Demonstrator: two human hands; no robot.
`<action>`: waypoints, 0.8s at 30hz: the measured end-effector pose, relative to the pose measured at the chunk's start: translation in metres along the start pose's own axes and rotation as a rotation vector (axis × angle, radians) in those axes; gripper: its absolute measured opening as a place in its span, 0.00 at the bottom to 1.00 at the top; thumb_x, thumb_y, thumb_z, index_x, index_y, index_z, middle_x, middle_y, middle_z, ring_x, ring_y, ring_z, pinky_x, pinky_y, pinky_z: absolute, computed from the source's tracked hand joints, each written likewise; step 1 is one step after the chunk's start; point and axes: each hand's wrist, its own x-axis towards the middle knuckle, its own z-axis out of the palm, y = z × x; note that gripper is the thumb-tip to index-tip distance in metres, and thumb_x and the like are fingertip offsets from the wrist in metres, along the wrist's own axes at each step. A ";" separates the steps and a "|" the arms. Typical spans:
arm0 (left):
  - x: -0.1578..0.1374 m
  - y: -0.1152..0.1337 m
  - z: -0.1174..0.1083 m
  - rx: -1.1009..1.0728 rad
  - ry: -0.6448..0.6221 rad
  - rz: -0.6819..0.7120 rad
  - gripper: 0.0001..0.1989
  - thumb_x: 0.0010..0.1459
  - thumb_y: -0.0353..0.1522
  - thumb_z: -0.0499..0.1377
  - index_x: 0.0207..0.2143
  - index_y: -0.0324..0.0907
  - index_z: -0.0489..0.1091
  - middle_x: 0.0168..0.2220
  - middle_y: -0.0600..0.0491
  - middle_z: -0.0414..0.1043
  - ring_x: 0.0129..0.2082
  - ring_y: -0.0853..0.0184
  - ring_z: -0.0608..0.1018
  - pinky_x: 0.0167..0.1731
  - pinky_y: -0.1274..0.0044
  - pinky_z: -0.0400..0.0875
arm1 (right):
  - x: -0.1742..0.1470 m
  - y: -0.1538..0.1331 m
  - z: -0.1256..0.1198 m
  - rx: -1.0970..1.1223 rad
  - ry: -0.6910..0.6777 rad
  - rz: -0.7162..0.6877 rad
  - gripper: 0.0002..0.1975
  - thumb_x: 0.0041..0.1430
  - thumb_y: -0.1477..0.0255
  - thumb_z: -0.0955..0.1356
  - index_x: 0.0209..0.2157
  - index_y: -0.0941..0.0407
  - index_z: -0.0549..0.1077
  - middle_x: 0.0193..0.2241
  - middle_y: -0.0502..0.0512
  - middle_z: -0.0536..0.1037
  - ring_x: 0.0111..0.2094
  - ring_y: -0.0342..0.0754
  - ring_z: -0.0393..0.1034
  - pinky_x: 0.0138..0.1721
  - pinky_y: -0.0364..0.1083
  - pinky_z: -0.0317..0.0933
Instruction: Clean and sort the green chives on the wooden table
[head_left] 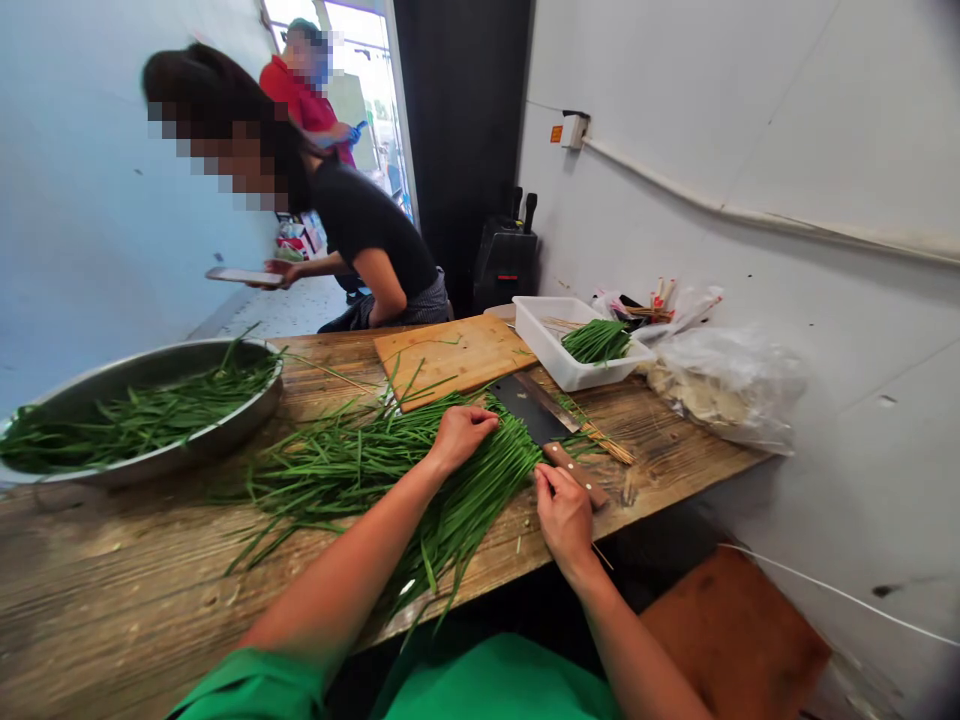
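Long garlic chives [352, 455] lie in a loose spread on the wooden table, with their cut ends lined up in a slanting row between my hands. At the row's far end my left hand [461, 438] is closed in a pinch at the stems; whatever is between its fingertips is hidden. My right hand [564, 512] pinches at the near end of the row. A thin stick [603, 557] shows past this hand, and its other part is hidden. A cleaver [536, 410] with a wooden handle [576, 475] lies just beyond my right hand.
A large metal basin [274, 385] of chives stands left. Behind are a cutting board [450, 352] and a white tub [566, 370] holding chives. Bamboo skewers [611, 440] and a plastic bag [724, 385] lie right. One person [382, 235] sits across; another [315, 105] stands behind.
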 end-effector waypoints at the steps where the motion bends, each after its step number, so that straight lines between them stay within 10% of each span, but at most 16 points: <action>1: 0.000 0.000 0.000 -0.001 -0.003 0.003 0.12 0.47 0.35 0.57 0.31 0.38 0.76 0.30 0.52 0.77 0.31 0.66 0.76 0.32 0.78 0.67 | 0.000 0.000 0.000 -0.001 0.000 -0.004 0.16 0.60 0.70 0.57 0.36 0.57 0.75 0.29 0.57 0.76 0.31 0.46 0.71 0.35 0.43 0.62; 24: -0.006 0.012 -0.009 0.215 -0.169 0.209 0.13 0.51 0.31 0.53 0.36 0.42 0.75 0.37 0.54 0.76 0.38 0.66 0.76 0.41 0.78 0.66 | 0.000 0.000 0.000 0.010 0.018 -0.013 0.17 0.60 0.70 0.57 0.36 0.57 0.75 0.30 0.57 0.77 0.32 0.46 0.71 0.35 0.43 0.63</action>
